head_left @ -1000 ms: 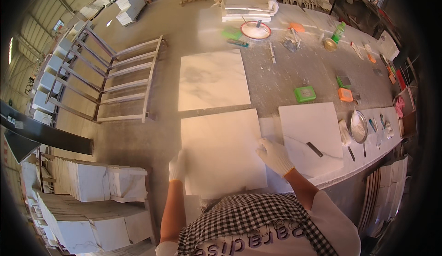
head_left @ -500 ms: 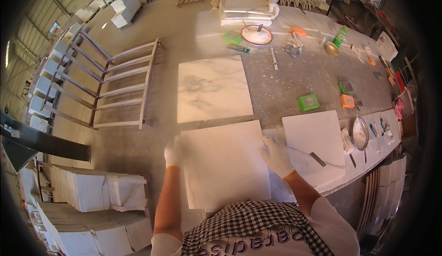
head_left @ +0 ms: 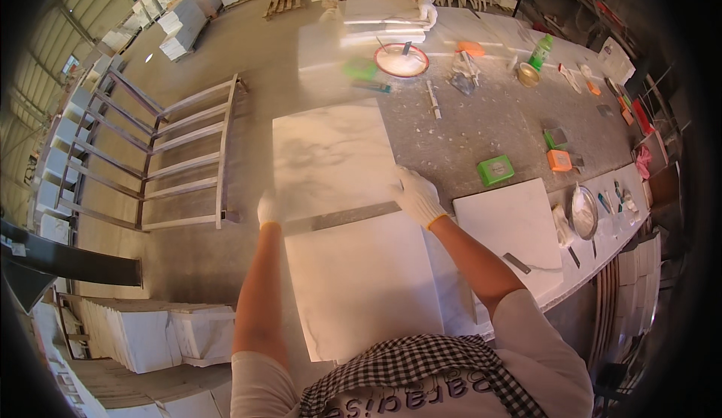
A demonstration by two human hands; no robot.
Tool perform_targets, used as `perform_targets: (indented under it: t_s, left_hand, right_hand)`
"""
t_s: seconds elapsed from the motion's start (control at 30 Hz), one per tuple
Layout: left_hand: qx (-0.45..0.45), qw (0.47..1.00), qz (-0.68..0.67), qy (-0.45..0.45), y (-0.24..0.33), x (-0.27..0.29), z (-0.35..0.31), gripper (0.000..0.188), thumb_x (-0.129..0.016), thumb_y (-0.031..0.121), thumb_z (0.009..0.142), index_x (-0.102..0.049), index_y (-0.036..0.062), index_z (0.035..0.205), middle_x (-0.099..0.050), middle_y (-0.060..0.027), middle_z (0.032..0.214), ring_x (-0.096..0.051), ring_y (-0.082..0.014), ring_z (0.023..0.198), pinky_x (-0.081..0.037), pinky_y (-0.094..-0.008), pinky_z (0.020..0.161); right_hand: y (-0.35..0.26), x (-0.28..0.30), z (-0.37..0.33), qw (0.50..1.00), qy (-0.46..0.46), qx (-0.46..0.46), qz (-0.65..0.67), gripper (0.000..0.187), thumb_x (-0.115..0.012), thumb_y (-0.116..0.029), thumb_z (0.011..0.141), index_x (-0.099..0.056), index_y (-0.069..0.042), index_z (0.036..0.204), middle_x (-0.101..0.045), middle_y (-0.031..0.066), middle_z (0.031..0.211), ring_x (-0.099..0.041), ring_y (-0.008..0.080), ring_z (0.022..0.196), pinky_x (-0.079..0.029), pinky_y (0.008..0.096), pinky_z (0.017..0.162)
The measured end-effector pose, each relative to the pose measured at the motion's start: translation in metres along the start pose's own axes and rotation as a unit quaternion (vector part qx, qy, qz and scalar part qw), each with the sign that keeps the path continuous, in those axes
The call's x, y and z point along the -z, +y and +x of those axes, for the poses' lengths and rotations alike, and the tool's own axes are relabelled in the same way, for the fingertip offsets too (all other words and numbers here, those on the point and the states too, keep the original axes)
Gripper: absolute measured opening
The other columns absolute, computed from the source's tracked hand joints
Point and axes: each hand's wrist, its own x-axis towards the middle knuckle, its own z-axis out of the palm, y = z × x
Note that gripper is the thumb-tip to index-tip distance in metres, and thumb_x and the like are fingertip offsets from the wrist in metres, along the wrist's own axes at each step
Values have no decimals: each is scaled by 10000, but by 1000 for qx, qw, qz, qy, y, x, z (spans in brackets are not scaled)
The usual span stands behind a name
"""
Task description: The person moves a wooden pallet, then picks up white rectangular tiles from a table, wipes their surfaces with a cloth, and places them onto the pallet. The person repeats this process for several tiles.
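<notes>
My right hand (head_left: 418, 198), in a white knitted glove, is at the right edge of a grey-veined white marble slab (head_left: 331, 155). Its thumb and fingers are spread apart there, without a visible closed grip. Beside the slab's left edge is my left hand (head_left: 268, 209), gloved the same way; its fingers are blurred and partly hidden. A second, paler marble slab (head_left: 361, 286) lies nearer to me, between my forearms. A narrow gap separates the two slabs.
Another slab (head_left: 508, 230) with a small dark metal square tool (head_left: 517, 263) lies to the right. Beyond are a green box (head_left: 495, 170), an orange box (head_left: 559, 161) and a red-rimmed basin (head_left: 401, 60). Across the table, a co-worker's gloved hand (head_left: 427, 13) touches stacked slabs. A metal rack (head_left: 184, 155) stands left.
Both my hands have moved forward from the sides of the near slab to the sides of the far one. The view has shifted slightly.
</notes>
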Motion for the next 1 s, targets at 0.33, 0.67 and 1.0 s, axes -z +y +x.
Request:
perform_targets:
  t_s: [0.33,0.67,1.0]
  left_hand:
    - [189,967,-160,-67,8,-9,25,672,-565,526,909,-648,-108,1115,-678,-118,960,-588,-196,844,-479,-354,769]
    - [189,964,-185,-35,43,11,21,716,-601,539,872,-631,-123,1145,-687,-192,1061,-656,-276,957,-497,-385,845]
    - [166,950,-251,78,57,53,-51,666,-527,530,947,-660,-100,775,-630,-135,659,-566,-218,594,-444,-395,582]
  right_hand:
    - [-4,-3,24,996,-66,-57,-5,445,-594,-392,879,-581,-66,1181,-638,229,1167,-605,399,1095,-483,481,909]
    - [21,-5,58,971,-99,-164,145,428,-561,-400,896,-601,21,828,-621,183,757,-594,271,695,-448,406,654]
    - [11,10,22,970,-36,-110,212,367,-561,-312,945,-611,40,854,-550,74,722,-506,153,708,-435,329,666]
